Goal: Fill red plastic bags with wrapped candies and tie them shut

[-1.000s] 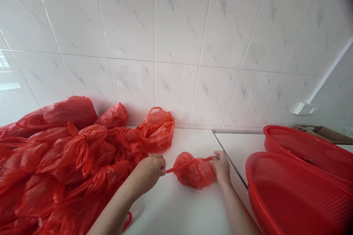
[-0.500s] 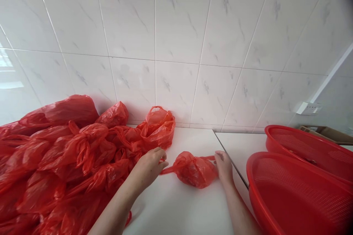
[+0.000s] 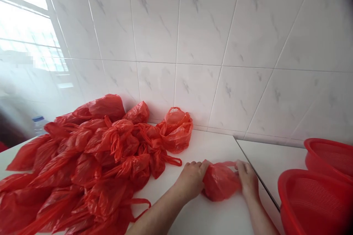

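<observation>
A red plastic bag [image 3: 222,183] with something bulky inside rests on the white tabletop [image 3: 209,216] between my hands. My left hand [image 3: 191,178] is closed on the bag's left side, thumb toward the top, with its lower fingers hidden. At the upper right, my right hand [image 3: 246,176] pinches a stretched handle of the same bag. What lies inside cannot be made out through the plastic. To the left spreads a heap of red plastic bags [image 3: 91,161], several of them knotted. One red bag with its loop handle up [image 3: 178,132] stands at the heap's right edge, near the wall.
Two red plastic baskets [image 3: 293,191] with perforated walls stand at the right. A dark seam [image 3: 257,174] runs between two tabletops. White marbled tiles [image 3: 198,91] cover the wall behind. At the far left is a bottle with a blue cap [image 3: 38,121].
My left hand has moved from the bag's left handle onto its side. The bag looks rounder and more upright. The camera view has turned left, showing a window reflection and a bottle.
</observation>
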{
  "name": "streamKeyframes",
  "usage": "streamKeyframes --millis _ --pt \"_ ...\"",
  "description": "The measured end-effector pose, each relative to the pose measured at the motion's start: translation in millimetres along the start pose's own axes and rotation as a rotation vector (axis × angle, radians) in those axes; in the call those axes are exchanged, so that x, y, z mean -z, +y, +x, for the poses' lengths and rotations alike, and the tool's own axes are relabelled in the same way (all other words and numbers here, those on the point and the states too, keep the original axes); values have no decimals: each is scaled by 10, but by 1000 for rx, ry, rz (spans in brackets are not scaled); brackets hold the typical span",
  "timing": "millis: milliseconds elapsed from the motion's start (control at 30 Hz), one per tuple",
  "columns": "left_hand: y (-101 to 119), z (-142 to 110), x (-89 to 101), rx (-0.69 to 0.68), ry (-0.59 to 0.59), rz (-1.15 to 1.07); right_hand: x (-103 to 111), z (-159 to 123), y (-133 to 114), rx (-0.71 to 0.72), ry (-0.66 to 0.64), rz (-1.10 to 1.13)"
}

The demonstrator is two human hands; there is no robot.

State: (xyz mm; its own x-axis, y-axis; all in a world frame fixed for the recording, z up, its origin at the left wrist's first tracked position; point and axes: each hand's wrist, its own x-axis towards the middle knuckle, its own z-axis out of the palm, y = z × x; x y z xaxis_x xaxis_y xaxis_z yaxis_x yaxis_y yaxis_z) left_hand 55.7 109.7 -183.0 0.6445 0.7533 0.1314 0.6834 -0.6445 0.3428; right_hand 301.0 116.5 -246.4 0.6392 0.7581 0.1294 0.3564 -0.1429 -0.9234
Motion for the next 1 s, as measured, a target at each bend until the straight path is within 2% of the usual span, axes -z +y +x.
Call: streamKeyframes --millis 133,267,333,500,600,667,767,900,1000 --pt "-71 -140 145 40 2 42 -10 16 42 8 -20 -18" --pt "-219 -282 496 93 128 25 -18 38 78 -16 -23 -82" --pt "-328 -368 737 144 263 36 -23 44 88 -26 -26 -94" --pt "-677 -666 1337 335 705 129 -36 30 72 -52 -46 -117" --pt "-852 -812 1494 530 933 251 -39 20 51 -63 -65 -156" --pt "-916 -852 1469 559 993 337 -42 21 50 -68 -82 -176" --pt "-951 -830 1300 452 931 417 -50 31 69 -72 -88 -184" --pt "-993 -736 1061 293 683 423 -59 40 101 -58 -83 -176" --pt "-1023 -650 1005 261 564 408 -59 35 104 -48 -87 -185"
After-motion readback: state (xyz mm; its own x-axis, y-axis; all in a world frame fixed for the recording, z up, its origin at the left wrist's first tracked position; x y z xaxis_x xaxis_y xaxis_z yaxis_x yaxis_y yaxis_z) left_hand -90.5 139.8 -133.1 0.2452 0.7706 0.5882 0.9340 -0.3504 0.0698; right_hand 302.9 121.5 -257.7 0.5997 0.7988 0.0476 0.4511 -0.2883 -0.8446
